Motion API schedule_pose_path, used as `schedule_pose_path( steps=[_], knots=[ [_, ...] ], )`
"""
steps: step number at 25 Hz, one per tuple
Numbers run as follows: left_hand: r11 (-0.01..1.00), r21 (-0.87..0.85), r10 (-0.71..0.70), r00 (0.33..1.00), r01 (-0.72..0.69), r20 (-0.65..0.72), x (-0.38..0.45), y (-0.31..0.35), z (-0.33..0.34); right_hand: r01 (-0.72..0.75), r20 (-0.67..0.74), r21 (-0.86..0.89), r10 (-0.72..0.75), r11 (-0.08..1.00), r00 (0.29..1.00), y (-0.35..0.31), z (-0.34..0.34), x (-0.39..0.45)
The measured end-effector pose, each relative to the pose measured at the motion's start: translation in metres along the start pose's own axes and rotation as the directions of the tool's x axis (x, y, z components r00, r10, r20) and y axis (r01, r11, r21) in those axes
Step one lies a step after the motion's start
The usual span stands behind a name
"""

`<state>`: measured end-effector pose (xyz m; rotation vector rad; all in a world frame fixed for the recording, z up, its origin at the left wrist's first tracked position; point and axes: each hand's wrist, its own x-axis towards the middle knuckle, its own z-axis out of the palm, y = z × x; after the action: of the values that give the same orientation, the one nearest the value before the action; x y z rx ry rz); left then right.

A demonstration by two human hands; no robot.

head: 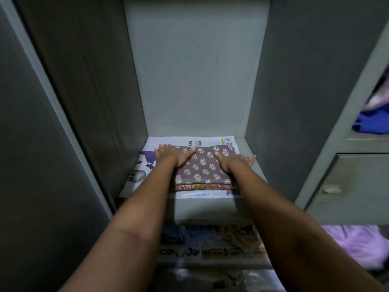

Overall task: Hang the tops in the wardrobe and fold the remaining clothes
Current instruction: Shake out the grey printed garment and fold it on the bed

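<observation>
A folded brown cloth with white leaf prints (203, 165) lies on top of a folded pink and yellow cloth (202, 187) on a wardrobe shelf (245, 148) lined with newspaper (147, 157). My left hand (172, 153) rests flat on the left side of the brown cloth, fingers straight and spread. On the cloth's right side lies my right hand (234, 161), flat as well, with its fingers reaching past the edge.
The shelf sits in a narrow grey metal compartment with walls close on both sides. Below it, a lower shelf (210, 252) holds newspaper and dark cloth. At right are blue cloth (370, 123), a closed drawer (353, 186) and lilac cloth (355, 243).
</observation>
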<state>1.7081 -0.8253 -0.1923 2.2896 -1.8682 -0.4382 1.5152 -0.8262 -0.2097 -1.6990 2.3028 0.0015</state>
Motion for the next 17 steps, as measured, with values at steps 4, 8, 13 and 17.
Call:
schedule_pose_path(
  steps=[4,8,13,17],
  knots=[
    [0.866,-0.443,0.127,0.958,-0.233,-0.255,-0.035,-0.007,-0.021,0.185,-0.143,0.342,-0.144,0.921,0.979,0.03,-0.023,-0.029],
    [0.607,-0.758,0.0,0.955,-0.237,-0.298,-0.108,-0.006,-0.023,0.262,-0.122,0.625,-0.239,0.736,0.963,0.06,-0.033,-0.083],
    [0.466,-0.874,0.006,0.988,-0.137,-0.152,-0.223,0.008,-0.007,0.273,-0.112,0.802,-0.315,0.532,0.943,0.118,-0.027,-0.178],
    [0.341,-0.932,0.067,0.992,-0.124,-0.107,-0.298,0.026,0.009,0.274,-0.143,0.833,-0.292,0.48,0.946,0.174,-0.026,-0.258]
  ],
)
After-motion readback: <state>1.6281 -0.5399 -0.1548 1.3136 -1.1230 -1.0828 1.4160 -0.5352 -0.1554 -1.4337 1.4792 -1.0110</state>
